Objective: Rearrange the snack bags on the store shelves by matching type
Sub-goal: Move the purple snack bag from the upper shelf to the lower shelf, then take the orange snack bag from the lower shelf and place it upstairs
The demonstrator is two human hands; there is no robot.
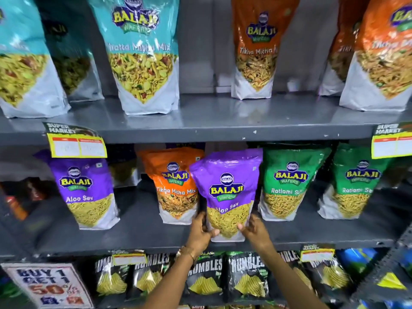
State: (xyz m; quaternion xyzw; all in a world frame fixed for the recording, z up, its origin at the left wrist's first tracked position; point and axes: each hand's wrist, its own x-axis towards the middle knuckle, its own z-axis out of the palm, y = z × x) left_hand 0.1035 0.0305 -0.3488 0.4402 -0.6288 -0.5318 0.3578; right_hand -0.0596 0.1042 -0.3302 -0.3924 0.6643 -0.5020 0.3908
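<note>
Aloo Sev bag (pixel 226 192), purple, stands at 6 o'clock of centre on the middle shelf (pixel 142 237), between the orange Tikha Mitha Mix bag (pixel 178 186) at its 9 o'clock and a green Ratlami Sev bag (pixel 287 186) at its 3 o'clock. The left hand (pixel 200 233) and right hand (pixel 254 230) pinch its 2 lower corners, fingers curled round the edges. Held so low, the bag could tip forward, or knock the orange neighbour over. The second Aloo Sev bag (pixel 87 192) stands well off at 9 o'clock.
</note>
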